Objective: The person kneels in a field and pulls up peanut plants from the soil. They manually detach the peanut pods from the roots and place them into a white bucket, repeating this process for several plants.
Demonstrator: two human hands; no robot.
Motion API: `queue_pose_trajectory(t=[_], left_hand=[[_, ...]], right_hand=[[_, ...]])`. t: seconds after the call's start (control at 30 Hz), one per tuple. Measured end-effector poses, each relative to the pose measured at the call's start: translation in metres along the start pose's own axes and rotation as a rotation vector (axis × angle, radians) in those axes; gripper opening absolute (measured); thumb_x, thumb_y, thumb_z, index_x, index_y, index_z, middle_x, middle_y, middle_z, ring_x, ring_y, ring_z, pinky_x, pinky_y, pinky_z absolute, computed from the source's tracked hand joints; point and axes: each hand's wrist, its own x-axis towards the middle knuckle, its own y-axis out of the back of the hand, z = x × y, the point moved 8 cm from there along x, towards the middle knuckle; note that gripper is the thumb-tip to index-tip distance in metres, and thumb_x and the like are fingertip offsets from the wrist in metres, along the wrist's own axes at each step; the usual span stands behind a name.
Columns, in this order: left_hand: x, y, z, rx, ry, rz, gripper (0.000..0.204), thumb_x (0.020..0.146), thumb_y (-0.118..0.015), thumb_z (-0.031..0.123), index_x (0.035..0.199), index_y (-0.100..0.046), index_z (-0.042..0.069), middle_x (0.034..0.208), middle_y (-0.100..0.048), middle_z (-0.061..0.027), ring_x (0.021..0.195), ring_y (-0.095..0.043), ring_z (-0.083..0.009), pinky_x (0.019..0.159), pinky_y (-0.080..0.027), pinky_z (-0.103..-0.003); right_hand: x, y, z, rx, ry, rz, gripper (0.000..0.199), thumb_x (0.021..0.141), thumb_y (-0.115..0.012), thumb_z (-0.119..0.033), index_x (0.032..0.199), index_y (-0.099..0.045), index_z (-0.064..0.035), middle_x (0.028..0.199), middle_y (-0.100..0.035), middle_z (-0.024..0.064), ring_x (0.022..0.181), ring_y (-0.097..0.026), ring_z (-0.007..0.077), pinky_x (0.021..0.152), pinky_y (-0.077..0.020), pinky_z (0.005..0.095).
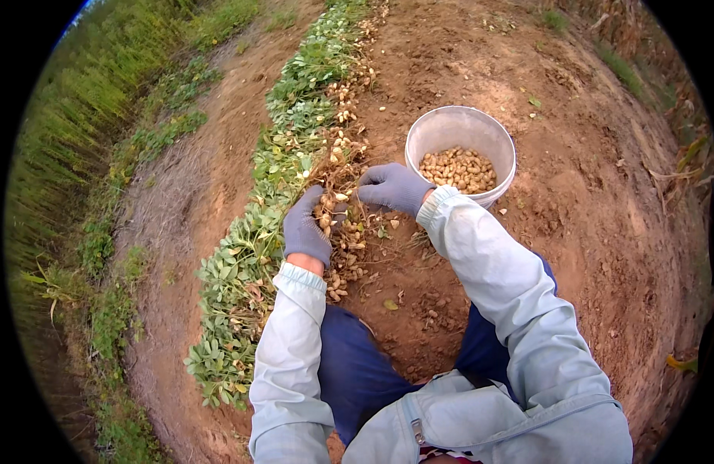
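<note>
A long row of pulled peanut plants lies on the soil, leaves to the left and roots with pale pods to the right. My left hand, in a grey knit glove, is closed around the root end of a peanut plant, with peanut pods showing beside the fingers. Close on the right, my right hand, gloved alike, has its fingers bent together at the edge of the roots. What its fingertips pinch, if anything, is too small to tell. A white bucket partly filled with loose peanuts stands just beyond my right wrist.
Reddish bare soil stretches to the right of the row. More pods lie by my left knee. Tall green weeds border the dirt strip on the left. Dry stalks edge the far right. My bent knees flank the near ground.
</note>
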Motion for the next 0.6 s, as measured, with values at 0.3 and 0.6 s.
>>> queue_pose_trajectory(t=[0.3,0.6], left_hand=[[0.004,0.005,0.005,-0.054,-0.024,-0.012,0.021,0.091,-0.053,0.023,0.104,-0.054,0.006,0.090,-0.065,-0.0110,0.075,-0.065,-0.0243,0.064,-0.056,-0.037],[0.012,0.002,0.000,-0.168,-0.078,0.025,0.024,0.092,-0.055,0.021,0.109,-0.052,0.004,0.094,-0.063,-0.0132,0.082,-0.064,-0.0293,0.066,-0.056,-0.039]], right_hand=[[0.000,-0.012,-0.014,-0.311,0.044,0.017,0.026,0.076,-0.060,-0.028,0.095,-0.066,-0.0110,0.085,-0.067,0.0112,0.078,-0.063,0.0241,0.075,-0.0501,0.0350],[-0.005,-0.011,-0.020,-0.602,-0.054,0.197,0.026,0.081,-0.053,-0.027,0.100,-0.067,-0.0170,0.096,-0.067,0.0110,0.090,-0.063,0.0316,0.081,-0.0491,0.0407]])
